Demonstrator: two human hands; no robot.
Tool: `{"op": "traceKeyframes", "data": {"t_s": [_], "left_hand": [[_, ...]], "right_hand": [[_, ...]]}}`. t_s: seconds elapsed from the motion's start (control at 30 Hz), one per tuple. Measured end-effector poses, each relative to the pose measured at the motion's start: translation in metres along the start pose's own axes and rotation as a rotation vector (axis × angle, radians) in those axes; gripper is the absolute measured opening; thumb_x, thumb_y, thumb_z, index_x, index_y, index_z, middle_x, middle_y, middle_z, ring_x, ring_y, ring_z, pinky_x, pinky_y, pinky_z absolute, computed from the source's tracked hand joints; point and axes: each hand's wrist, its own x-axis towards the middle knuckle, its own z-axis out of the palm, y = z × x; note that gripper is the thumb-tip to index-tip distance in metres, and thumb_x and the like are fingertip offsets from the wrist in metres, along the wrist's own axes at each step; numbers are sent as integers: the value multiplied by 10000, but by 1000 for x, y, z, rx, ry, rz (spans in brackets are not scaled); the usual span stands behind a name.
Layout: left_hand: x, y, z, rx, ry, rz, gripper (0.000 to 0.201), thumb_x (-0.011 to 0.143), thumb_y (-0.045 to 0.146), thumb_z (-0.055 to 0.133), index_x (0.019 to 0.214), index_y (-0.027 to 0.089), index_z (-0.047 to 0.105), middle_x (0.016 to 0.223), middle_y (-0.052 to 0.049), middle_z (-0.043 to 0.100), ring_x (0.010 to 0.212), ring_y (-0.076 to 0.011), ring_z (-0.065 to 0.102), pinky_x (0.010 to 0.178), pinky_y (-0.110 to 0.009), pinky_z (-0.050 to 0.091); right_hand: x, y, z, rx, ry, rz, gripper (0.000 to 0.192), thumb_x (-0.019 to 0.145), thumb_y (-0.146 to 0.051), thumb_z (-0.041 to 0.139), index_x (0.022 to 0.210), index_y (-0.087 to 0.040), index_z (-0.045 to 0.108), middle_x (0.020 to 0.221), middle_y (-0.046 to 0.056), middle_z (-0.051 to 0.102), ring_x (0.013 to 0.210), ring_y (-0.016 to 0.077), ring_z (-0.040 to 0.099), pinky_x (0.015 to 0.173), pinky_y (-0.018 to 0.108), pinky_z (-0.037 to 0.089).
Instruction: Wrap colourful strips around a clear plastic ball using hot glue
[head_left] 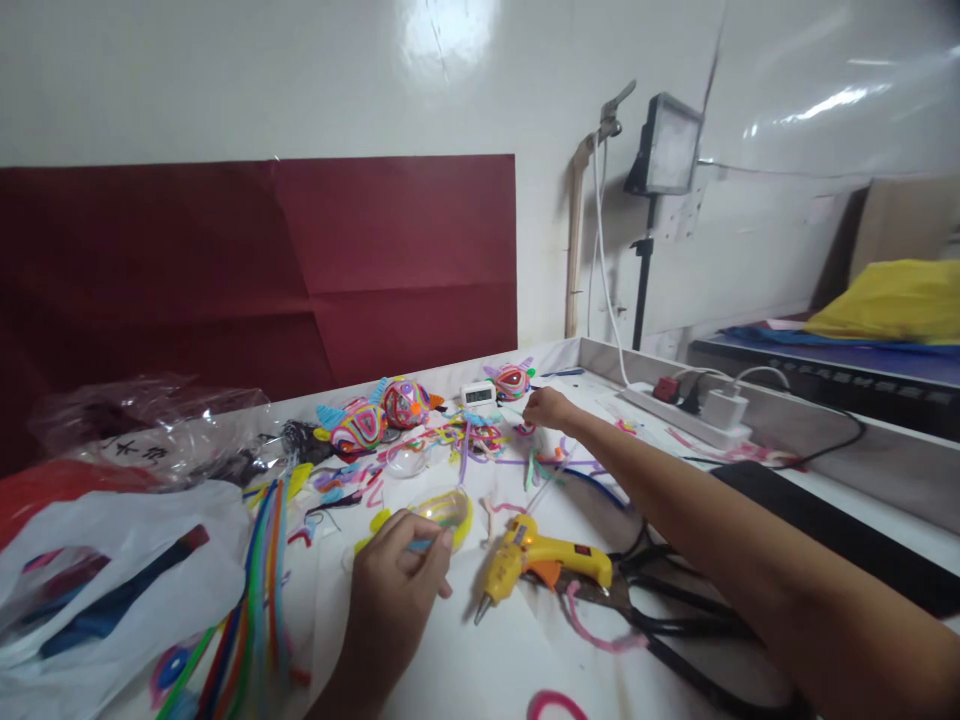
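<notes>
The white bench (480, 670) carries a yellow glue gun (536, 560), black scissors (675, 625), bundled pipe cleaners (259, 590), three colourful woven balls (405, 402), a small timer (479, 394), a power strip (686, 408) and plastic bags (112, 590).

My left hand (394, 590) pinches a clear, glossy plastic shell (441, 510) edged in fuzzy yellow chenille. My right hand (546, 408) touches the soft, fuzzy pipe cleaner scraps (487, 438) near the far edge of the table (480, 660), whose top looks smooth, white and faintly shiny. The glue gun (536, 560) has a hard yellow plastic body with a slight sheen. At the near left corner, a bundle of pipe cleaners (259, 580) looks matt and bristly beside a thin white plastic bag (127, 590). Behind it lies crinkled clear film (157, 420), very glossy. The dark red sheet (262, 270) looks like creased matt paper, the wall (300, 70) glossy.
</notes>
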Motion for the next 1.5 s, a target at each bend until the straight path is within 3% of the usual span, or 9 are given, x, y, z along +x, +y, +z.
{"op": "traceKeyframes", "data": {"t_s": [0.33, 0.73, 0.87, 1.0, 1.13, 1.27, 1.37, 1.5], "left_hand": [[-1, 6, -2, -40, -1, -51, 171, 757, 362, 633, 685, 215, 583, 414, 45, 604, 399, -153, 596, 464, -222, 438], [3, 6, -4, -124, -8, -169, 234, 733, 419, 643, 713, 190, 600, 404, 17, 610, 406, -145, 566, 482, -217, 434], [2, 8, -3, -164, 20, -194, 215, 724, 398, 650, 685, 194, 598, 389, 19, 595, 387, -135, 538, 470, -212, 423], [4, 6, -3, -211, -8, -233, 228, 705, 407, 662, 698, 189, 597, 395, 13, 602, 401, -135, 547, 492, -215, 444], [6, 4, -4, -279, -62, -259, 237, 704, 406, 666, 704, 184, 582, 410, 8, 612, 415, -133, 566, 514, -216, 453], [5, 4, -3, -316, -85, -297, 245, 696, 402, 670, 714, 177, 577, 411, 9, 608, 408, -126, 564, 510, -210, 441], [3, 6, -1, -333, -98, -318, 257, 684, 407, 674, 709, 173, 572, 410, 9, 604, 405, -128, 564, 508, -215, 438], [2, 3, 0, -313, -119, -334, 235, 712, 397, 650, 711, 176, 569, 410, 11, 603, 409, -125, 551, 519, -222, 434]], "right_hand": [[-33, 5, -32, 515, -56, 48, 322, 933, -329, 595, 1207, -161, 579, 1193, 84, 616, 993, 210, 636, 833, 416, 550], [-43, 4, -45, 805, 221, 25, 319, 933, -331, 594, 1203, -162, 580, 1197, 82, 613, 997, 211, 633, 835, 417, 548], [-59, -7, -48, 910, 239, -65, 243, 916, -327, 617, 1066, -137, 615, 998, 55, 663, 842, 168, 655, 742, 347, 558], [-98, -24, -47, 988, 166, -229, 314, 731, -373, 784, 902, -177, 608, 749, 20, 668, 673, 159, 647, 636, 298, 526], [-147, -36, -37, 946, 71, -336, 340, 686, -460, 775, 828, -173, 661, 694, 1, 646, 511, 88, 482, 491, 234, 388], [-183, -41, -21, 667, 64, -468, 322, 829, -436, 631, 654, -165, 633, 637, -6, 576, 578, 107, 467, 538, 236, 366], [-197, -44, -9, 459, 46, -561, 334, 908, -408, 512, 709, -171, 636, 639, -5, 578, 606, 127, 499, 565, 240, 381], [-205, -44, 2, 359, 31, -578, 263, 941, -355, 472, 928, -177, 665, 730, 10, 664, 637, 137, 569, 599, 239, 408]]}}
